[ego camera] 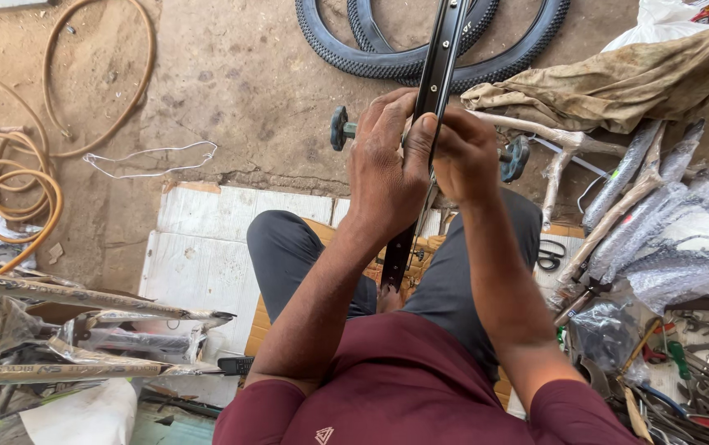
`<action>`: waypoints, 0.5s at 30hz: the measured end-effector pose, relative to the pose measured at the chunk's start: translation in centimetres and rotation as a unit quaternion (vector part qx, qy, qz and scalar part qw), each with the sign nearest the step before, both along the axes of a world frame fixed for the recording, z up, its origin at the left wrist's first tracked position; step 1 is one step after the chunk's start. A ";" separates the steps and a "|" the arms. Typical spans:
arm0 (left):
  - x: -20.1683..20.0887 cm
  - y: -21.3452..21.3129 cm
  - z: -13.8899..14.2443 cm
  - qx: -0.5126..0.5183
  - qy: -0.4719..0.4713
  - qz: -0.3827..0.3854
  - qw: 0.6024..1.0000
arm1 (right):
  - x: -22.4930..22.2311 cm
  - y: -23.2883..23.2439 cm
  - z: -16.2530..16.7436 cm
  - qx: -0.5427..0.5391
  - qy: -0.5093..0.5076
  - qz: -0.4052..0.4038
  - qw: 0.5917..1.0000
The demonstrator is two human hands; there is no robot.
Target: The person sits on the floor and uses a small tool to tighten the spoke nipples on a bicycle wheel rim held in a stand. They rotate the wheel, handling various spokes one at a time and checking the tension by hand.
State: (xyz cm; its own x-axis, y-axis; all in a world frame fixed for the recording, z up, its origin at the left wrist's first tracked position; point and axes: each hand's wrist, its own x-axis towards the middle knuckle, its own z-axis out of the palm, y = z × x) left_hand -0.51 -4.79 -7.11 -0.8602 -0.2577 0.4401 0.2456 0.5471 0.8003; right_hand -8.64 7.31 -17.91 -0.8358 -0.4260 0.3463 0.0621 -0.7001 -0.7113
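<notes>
A view from above of a seated person in a maroon shirt and dark trousers, working on a concrete floor (239,82).

At about nine o'clock, far left, a coil of tan hose (16,189) lies on the floor. Below it, at about eight o'clock, long metal parts wrapped in plastic (82,330) are stacked. A bent white wire (152,158) lies at about ten o'clock, beside a sheet of white cardboard (206,247) under the person's legs.

In the centre, both hands meet on a black bicycle rim (441,58), seen edge-on. The rim stands nearly upright, running from twelve o'clock down between the knees to about six o'clock. The left hand (383,169) is closed around the rim from its left side, fingers curled over the edge. The right hand (466,156) presses against the rim's right side, thumb and fingers pinched together on it; whether it also holds something small cannot be told. The hands touch each other, with the rim passing between them. A bar with round teal knobs (340,128) sits just behind the hands, crossing the rim.

At twelve o'clock, black tyres (354,53) lie on the floor. At about two o'clock sits a dirty tan cloth (610,82). From three to five o'clock, plastic-wrapped frame parts (668,231) and scattered tools (701,379) lie heaped.
</notes>
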 end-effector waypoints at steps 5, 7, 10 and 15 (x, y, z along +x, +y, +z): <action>1.0 0.3 -0.2 0.015 -0.035 -0.003 0.999 | 0.4 0.4 -1.7 0.071 0.138 -0.322 0.934; 1.8 0.4 -0.5 0.020 -0.077 0.003 0.997 | -0.5 0.2 -2.1 0.108 0.129 -0.302 0.938; 2.6 0.3 -0.9 0.046 -0.026 -0.017 0.998 | -1.3 -0.4 -2.3 0.125 0.141 -0.280 0.941; 4.1 0.5 -1.8 0.090 0.012 -0.017 0.996 | -0.3 -0.6 -0.8 0.067 0.138 -0.218 0.964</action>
State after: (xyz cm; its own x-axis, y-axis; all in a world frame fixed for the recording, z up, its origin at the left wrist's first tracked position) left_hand 3.58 -4.30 -8.91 -0.8600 -0.3045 0.4095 0.2816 0.3859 0.8785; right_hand -8.95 6.69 -18.70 -0.8291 -0.1121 0.5478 -0.4220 -0.5173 -0.7446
